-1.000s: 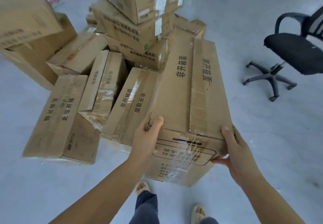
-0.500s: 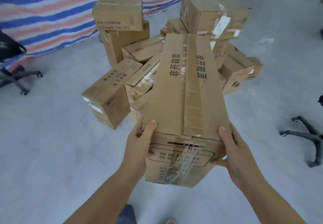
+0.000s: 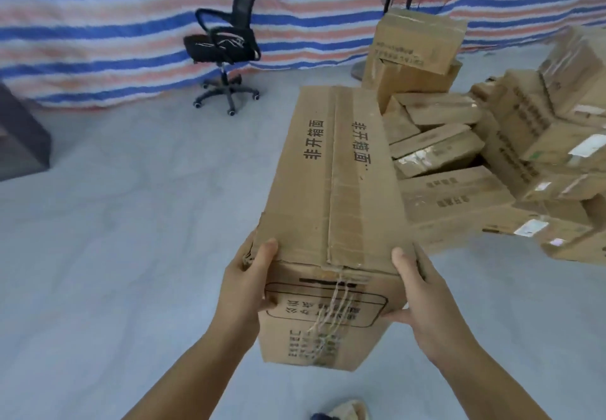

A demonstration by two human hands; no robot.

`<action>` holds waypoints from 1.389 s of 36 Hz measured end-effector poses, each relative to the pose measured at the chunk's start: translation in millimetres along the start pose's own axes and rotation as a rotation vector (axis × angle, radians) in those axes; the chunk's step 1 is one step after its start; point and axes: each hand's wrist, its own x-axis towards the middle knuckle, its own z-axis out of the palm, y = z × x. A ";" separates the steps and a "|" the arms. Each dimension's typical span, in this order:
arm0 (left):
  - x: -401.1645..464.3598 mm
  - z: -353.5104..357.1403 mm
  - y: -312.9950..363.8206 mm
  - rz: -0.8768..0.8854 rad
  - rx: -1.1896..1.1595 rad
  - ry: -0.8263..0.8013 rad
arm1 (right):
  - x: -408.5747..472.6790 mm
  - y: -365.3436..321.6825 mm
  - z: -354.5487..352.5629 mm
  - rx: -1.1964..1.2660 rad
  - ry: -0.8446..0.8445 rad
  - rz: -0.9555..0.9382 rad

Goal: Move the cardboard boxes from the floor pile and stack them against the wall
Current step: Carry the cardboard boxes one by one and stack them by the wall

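In the head view, the left hand (image 3: pixel 244 291) and right hand (image 3: pixel 426 301) have their fingers (image 3: pixel 269 247) grasping the near end of a long cardboard box (image 3: pixel 331 223), held above the floor (image 3: pixel 131 223). The view has swung since a second ago: the floor pile (image 3: pixel 492 164) now lies right of the fingers, with the striped tarpaulin wall (image 3: pixel 98 26) and an office chair (image 3: pixel 224 49) ahead. The carry to the wall seems under way.

The held cardboard box (image 3: pixel 341 170) bears 2 black printed lines along its top, 1 on each flap, each reading 非开箱面; its near end carries a rounded frame of characters too blurred to read. The boxes of the floor pile (image 3: pixel 492 170) show black print and white labels, none legible.
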 end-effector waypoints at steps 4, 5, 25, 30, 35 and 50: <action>-19.2 -99.6 -8.1 0.037 -0.056 0.148 | -32.5 18.1 80.7 -0.133 -0.149 -0.016; -26.0 -123.7 -9.3 0.042 -0.071 0.185 | -41.2 23.6 101.0 -0.154 -0.189 -0.018; -128.8 -444.5 -30.3 0.061 -0.471 0.972 | -160.8 104.5 459.5 -0.552 -0.958 -0.051; -118.5 -491.1 -30.7 0.077 -0.582 1.113 | -165.2 113.8 540.2 -0.665 -1.126 -0.072; -103.8 -535.7 -17.7 0.064 -0.674 1.265 | -170.6 114.5 621.9 -0.770 -1.272 -0.062; -96.9 -665.0 -10.1 0.065 -0.898 1.558 | -240.7 139.7 810.7 -0.964 -1.604 -0.116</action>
